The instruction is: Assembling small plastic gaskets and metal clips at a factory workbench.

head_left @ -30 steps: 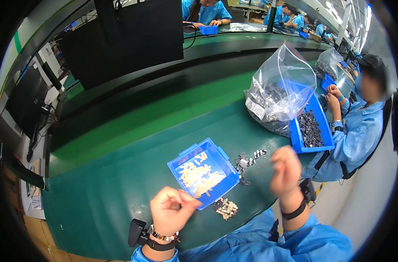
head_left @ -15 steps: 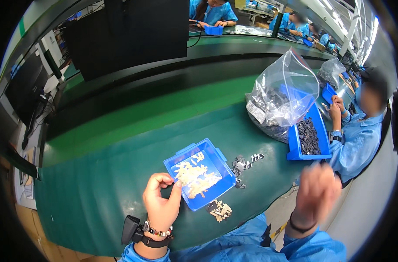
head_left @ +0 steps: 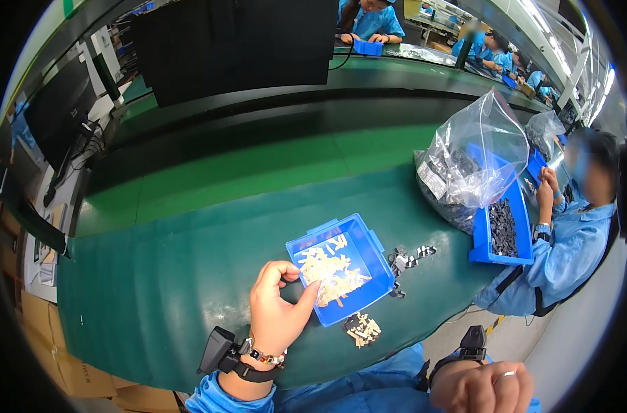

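Note:
A small blue plastic bin (head_left: 377, 267) sits on the green mat, with many small cream-coloured strips (head_left: 330, 275) scattered over its bottom. My left hand (head_left: 279, 306) grips its left wall, thumb inside the rim and fingers curled outside. Down at the lower right, off the table edge, my right hand (head_left: 491, 387) is closed with its knuckles up; whatever is in it, if anything, is hidden. Small cream and black pieces (head_left: 363, 330) lie in a pile just below the bin. To the bin's right lie small black and silver-grey parts (head_left: 403, 261), some in a row.
A larger blue bin (head_left: 484, 253) full of small black parts stands at the right, against a clear plastic bag (head_left: 458, 182) of dark parts. A co-worker (head_left: 568, 234) sits close beyond it. A dark panel (head_left: 237, 55) rises behind the table; the mat (head_left: 162, 289) spreads left.
My right hand has dropped from beside the larger bin to the lower edge. My left hand keeps its hold on the small bin. The whole view has shifted slightly.

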A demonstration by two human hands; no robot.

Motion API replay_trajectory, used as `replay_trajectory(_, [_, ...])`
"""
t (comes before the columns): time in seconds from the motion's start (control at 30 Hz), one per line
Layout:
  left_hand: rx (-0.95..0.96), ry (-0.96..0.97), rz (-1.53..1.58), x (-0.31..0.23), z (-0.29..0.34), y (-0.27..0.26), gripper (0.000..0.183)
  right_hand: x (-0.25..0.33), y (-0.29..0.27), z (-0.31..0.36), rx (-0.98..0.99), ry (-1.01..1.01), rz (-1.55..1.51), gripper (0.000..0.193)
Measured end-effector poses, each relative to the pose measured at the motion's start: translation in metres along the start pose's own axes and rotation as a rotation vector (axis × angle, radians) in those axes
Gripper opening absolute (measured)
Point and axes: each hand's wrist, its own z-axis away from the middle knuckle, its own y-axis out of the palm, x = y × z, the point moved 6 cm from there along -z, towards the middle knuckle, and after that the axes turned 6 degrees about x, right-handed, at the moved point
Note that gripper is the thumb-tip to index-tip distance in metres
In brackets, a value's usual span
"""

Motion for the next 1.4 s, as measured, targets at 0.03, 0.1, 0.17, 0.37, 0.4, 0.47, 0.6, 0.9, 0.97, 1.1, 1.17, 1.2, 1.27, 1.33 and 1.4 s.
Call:
replay_trajectory(0.03, [-0.001,0.006,-0.005,0.0,0.0,0.0,0.032,-0.001,-0.001,0.001,-0.099,0.017,-0.008,0.012])
replay_trajectory(0.1, [0.005,0.002,-0.008,-0.002,-0.001,0.001,0.032,-0.01,-0.011,-0.021,-0.06,-0.044,0.013,0.013])
replay_trajectory(0.17, [0.009,0.001,-0.005,-0.002,-0.002,0.003,0.033,-0.013,-0.016,-0.037,-0.019,-0.099,0.037,0.013])
replay_trajectory(0.37, [0.029,-0.019,0.006,-0.003,-0.004,0.005,0.033,-0.021,-0.015,-0.016,-0.053,0.38,0.698,0.005])
replay_trajectory(0.4, [0.011,-0.038,-0.019,0.003,-0.002,-0.001,0.032,-0.021,-0.023,-0.002,-0.125,0.577,1.033,0.008])
replay_trajectory(0.47, [0.0,-0.055,-0.032,0.011,0.002,-0.007,0.031,-0.017,-0.052,0.018,-0.195,0.878,1.379,0.012])
replay_trajectory(0.6, [0.034,-0.043,-0.017,0.0,-0.002,0.004,0.03,-0.006,-0.1,0.078,-0.247,1.329,1.801,0.02])
replay_trajectory(0.9, [0.051,-0.036,-0.02,0.005,-0.001,0.005,0.028,-0.019,-0.097,0.105,-0.369,1.131,1.721,0.023])
replay_trajectory(0.97, [0.059,-0.028,-0.011,0.004,-0.002,0.006,0.028,-0.032,-0.086,0.1,-0.256,1.084,1.643,0.024])
replay_trajectory(1.1, [0.058,-0.03,-0.009,0.005,-0.002,0.005,0.028,-0.062,-0.074,0.104,-0.088,1.175,1.56,0.031])
replay_trajectory(1.17, [0.054,-0.034,0.0,0.004,-0.002,0.005,0.028,-0.067,-0.073,0.104,-0.095,1.189,1.565,0.029])
replay_trajectory(1.2, [0.055,-0.03,-0.003,0.004,-0.003,0.005,0.027,-0.068,-0.073,0.105,-0.094,1.189,1.564,0.029])
replay_trajectory(1.27, [0.055,-0.027,-0.007,0.003,-0.002,0.005,0.027,-0.069,-0.072,0.106,-0.089,1.154,1.543,0.024])
replay_trajectory(1.33, [0.063,-0.021,-0.015,0.001,-0.002,0.005,0.027,-0.069,-0.074,0.108,-0.108,1.151,1.512,0.021])
replay_trajectory(1.4, [0.063,-0.025,-0.016,0.0,-0.001,0.004,0.027,-0.068,-0.075,0.108,-0.126,1.149,1.481,0.019])
